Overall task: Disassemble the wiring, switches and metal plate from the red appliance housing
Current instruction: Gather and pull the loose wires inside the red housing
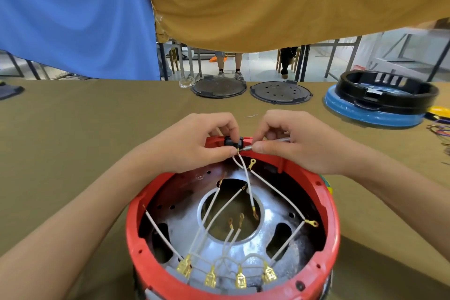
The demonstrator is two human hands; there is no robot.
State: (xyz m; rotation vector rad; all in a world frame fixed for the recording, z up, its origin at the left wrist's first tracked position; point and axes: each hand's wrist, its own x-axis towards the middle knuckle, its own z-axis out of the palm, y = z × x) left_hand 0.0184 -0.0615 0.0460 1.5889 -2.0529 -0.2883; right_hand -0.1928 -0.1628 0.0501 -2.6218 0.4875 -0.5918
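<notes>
You are working at a table covered in an olive-brown cloth (73, 134), with a blue sheet (73, 14) and a mustard-yellow sheet (280, 0) hanging across the far side. Under their lower edges you can see a pale floor, metal table legs, wooden chairs and the legs of other people.

On the far part of the cloth lie two dark round lids (218, 88), the right one pierced with small holes, and further to your right a black ring-shaped base (387, 91) sits on a blue housing (370, 114). Loose coloured wires (439, 130) lie at the right edge.

The red appliance housing (326, 204) stands open side up right in front of you, near the table's edge. Inside it lies the metal plate (275, 238) with a round central hole, crossed by white wires (211, 224) ending in brass ring and spade terminals (210, 279).

Your left hand (194, 143) pinches a small black switch (233, 142) at the housing's far rim, thumb and fingers curled around it. Your right hand (299, 141) grips a slim metal tool (282, 140), its tip held against the switch where two white wires join it. Your hands hide most of the rim there.
</notes>
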